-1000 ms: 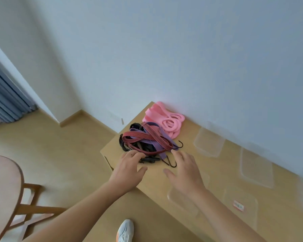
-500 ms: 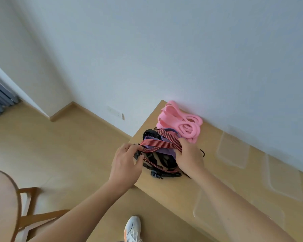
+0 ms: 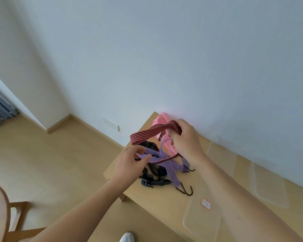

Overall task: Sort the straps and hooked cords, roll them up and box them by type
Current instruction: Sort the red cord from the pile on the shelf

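Note:
A tangle of straps lies at the left end of the wooden table (image 3: pixel 164 205). My right hand (image 3: pixel 184 138) grips a red-and-black striped hooked cord (image 3: pixel 150 132) and holds it lifted above the pile. My left hand (image 3: pixel 129 163) pinches a purple hooked cord (image 3: pixel 171 170) that crosses the red one; its black hooks (image 3: pixel 186 189) rest on the table. Black buckle straps (image 3: pixel 154 179) lie underneath. Pink bands (image 3: pixel 162 119) sit against the wall, partly hidden behind my right hand.
Several clear plastic boxes stand on the table: one near the front with a red label (image 3: pixel 201 222), others along the wall (image 3: pixel 268 186). A wooden chair (image 3: pixel 12 212) is at the lower left. My white shoe (image 3: pixel 127 237) shows below the table edge.
My right hand has raised the red striped cord off the pile toward the wall. My left hand has shifted onto the purple cord, whose hooks now lie spread on the table.

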A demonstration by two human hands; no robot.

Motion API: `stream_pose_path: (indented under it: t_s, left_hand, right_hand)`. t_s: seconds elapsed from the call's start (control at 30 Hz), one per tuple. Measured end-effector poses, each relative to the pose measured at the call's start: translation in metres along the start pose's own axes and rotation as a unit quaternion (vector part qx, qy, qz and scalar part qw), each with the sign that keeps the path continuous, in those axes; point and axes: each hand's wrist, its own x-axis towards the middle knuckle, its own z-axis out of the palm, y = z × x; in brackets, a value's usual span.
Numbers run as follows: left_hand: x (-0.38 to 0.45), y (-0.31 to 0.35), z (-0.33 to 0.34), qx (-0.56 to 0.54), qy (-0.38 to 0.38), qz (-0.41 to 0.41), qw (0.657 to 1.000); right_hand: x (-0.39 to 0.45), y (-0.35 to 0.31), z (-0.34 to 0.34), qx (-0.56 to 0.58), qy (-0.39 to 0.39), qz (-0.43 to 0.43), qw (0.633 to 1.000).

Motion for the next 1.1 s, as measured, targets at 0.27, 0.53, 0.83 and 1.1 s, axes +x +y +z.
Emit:
stream_pose_path:
  t_s: [0.27,0.53,0.83,1.1]
  left_hand:
    - [0.031,0.018,0.010,0.024,-0.069,-0.014,0.997]
    - [0.067,0.029,0.038,0.057,-0.094,-0.015,0.994]
    - [0.088,0.022,0.025,0.064,-0.015,-0.008,0.998]
    - [0.096,0.017,0.007,0.085,-0.033,0.062,0.994]
  right_hand:
    - [0.011,-0.012,-0.017,0.159,-0.092,0.131,0.974]
    - [0.015,-0.005,-0.016,0.258,-0.120,0.180,0.941]
    - [0.024,0.009,-0.027,0.244,-0.092,0.214,0.941]
    - [0.035,0.030,-0.017,0.097,-0.093,0.221,0.966]
